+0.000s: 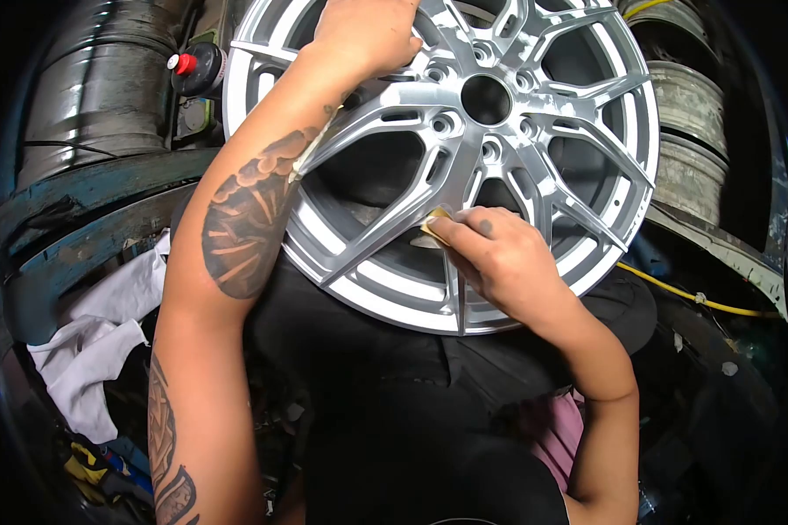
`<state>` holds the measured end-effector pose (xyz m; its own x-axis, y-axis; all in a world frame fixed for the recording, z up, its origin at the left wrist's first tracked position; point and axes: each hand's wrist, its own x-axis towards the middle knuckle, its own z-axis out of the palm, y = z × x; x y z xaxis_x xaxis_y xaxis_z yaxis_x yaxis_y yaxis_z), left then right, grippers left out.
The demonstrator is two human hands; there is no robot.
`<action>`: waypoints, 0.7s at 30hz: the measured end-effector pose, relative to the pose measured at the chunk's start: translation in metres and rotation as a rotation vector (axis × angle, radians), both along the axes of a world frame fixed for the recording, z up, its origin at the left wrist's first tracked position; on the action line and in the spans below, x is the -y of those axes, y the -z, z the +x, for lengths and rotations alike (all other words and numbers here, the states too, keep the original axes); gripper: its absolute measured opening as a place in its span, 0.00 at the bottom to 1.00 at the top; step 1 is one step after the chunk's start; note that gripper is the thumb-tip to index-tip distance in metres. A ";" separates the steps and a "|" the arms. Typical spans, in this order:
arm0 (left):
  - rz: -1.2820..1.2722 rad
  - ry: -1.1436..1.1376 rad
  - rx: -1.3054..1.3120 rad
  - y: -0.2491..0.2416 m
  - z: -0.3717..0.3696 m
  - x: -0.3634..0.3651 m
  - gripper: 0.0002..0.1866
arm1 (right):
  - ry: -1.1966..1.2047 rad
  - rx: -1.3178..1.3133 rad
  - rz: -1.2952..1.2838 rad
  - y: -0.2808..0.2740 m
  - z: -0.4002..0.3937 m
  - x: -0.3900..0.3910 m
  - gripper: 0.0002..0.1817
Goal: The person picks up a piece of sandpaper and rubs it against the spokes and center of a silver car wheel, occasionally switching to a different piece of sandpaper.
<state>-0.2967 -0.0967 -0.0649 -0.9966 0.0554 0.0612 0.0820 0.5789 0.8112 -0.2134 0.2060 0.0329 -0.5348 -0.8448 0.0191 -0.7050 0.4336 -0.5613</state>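
A silver multi-spoke wheel rim (385, 229) leans over my lap, its round centre hole facing me. My right hand (499, 255) pinches a small yellowish sanding pad (434, 219) against a lower spoke. At the top left of the rim, my left hand (372, 33) rests over the spokes, fingers curled down; its fingertips are cut off by the frame edge or hidden, so what they touch cannot be made out. Whitish patches mark several spokes around the hub.
Large metal cylinders (96, 96) stand at the upper left, beside a black bottle with a red cap (184, 64). Stacked worn rims (687, 96) are at the right. A yellow hose (700, 300) runs below them. White cloth (92, 354) hangs at the left.
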 end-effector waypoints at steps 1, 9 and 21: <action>-0.055 0.004 -0.021 0.003 0.000 0.001 0.43 | -0.009 -0.036 -0.013 0.004 0.003 0.003 0.21; -0.705 -0.065 -0.080 0.009 -0.037 -0.013 0.35 | -0.074 -0.151 -0.014 0.018 0.001 0.012 0.21; -0.722 -0.103 -0.190 0.015 -0.033 -0.021 0.33 | -0.116 -0.086 0.014 0.016 -0.007 0.020 0.16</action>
